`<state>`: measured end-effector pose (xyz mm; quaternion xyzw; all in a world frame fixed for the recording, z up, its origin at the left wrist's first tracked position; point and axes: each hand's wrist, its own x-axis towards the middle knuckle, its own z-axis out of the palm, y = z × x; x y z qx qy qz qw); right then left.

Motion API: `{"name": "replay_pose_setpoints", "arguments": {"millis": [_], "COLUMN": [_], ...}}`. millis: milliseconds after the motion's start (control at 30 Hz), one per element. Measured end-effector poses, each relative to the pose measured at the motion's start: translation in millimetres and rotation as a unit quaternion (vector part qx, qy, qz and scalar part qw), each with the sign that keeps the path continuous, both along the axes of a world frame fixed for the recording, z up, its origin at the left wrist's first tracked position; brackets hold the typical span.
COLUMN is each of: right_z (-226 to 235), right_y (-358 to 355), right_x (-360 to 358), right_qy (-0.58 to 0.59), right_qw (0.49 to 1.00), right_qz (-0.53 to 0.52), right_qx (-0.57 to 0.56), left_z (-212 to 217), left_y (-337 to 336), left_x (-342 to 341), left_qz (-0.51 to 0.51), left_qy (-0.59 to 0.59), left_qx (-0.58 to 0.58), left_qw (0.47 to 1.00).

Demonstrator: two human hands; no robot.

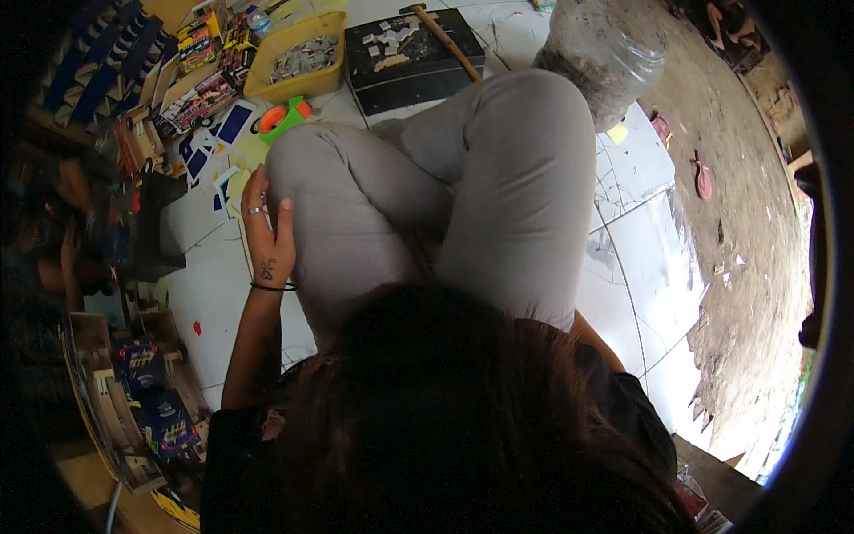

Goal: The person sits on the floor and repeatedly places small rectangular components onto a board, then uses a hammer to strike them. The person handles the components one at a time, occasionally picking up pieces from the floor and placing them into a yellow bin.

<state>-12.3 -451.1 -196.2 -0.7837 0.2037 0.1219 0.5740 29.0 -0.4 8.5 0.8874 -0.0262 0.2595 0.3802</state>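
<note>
My left hand (258,233) lies against the outer side of my left knee, its fingers stretched out and holding nothing that I can see. A ring and a dark wristband are on it. Just beyond its fingertips are blue and white cards (197,160) and pale yellow paper (237,189). A green and orange tape dispenser (286,119) stands beyond my left knee. Of my right arm only a strip of forearm (598,341) shows beside my right thigh; the hand is hidden. My crossed legs in grey trousers (525,196) fill the middle.
A yellow tub (257,83) holds many small grey pieces. Beside it, a black board (378,100) carries loose pieces and a wooden-handled hammer (445,44). A clear plastic container (592,67) stands far right. Printed boxes (200,100) crowd the left; a pink sandal (703,176) lies on dirt.
</note>
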Motion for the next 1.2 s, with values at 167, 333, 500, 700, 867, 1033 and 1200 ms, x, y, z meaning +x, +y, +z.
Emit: {"name": "replay_pose_setpoints", "arguments": {"millis": [167,333,500,700,867,1033,1200], "right_z": [82.6,189.4,232.1,207.7,184.2,168.3,173.3], "right_y": [-51.6,-48.1,48.5,167.6,223.2,226.1,202.5], "right_x": [66.7,174.8,284.1,399.4,450.1,476.3,495.6], "right_qy": [-0.214,-0.405,-0.407,-0.380,-0.199,-0.135,-0.169], "right_qw": [0.960,0.900,0.888,0.749,0.701,0.742,0.781], "right_qz": [-0.181,-0.151,0.114,0.343,0.372,0.372,0.420], "right_qx": [-0.002,-0.051,-0.183,-0.421,-0.575,-0.542,-0.431], "left_z": [-4.6,7.8,20.2,-8.7,-46.2,-65.4,-68.2], "left_y": [-8.2,-11.1,-12.5,-21.5,-36.3,-31.1,-29.7], "left_x": [22.5,35.8,105.3,280.1,350.3,361.1,367.0], "left_qz": [0.087,0.095,0.065,-0.076,0.020,0.027,0.009], "left_qy": [0.012,-0.003,0.009,0.113,0.112,0.094,0.079], "left_qx": [0.089,0.055,0.012,0.050,0.195,0.187,0.191], "left_qw": [0.992,0.994,0.998,0.989,0.974,0.977,0.978]}}
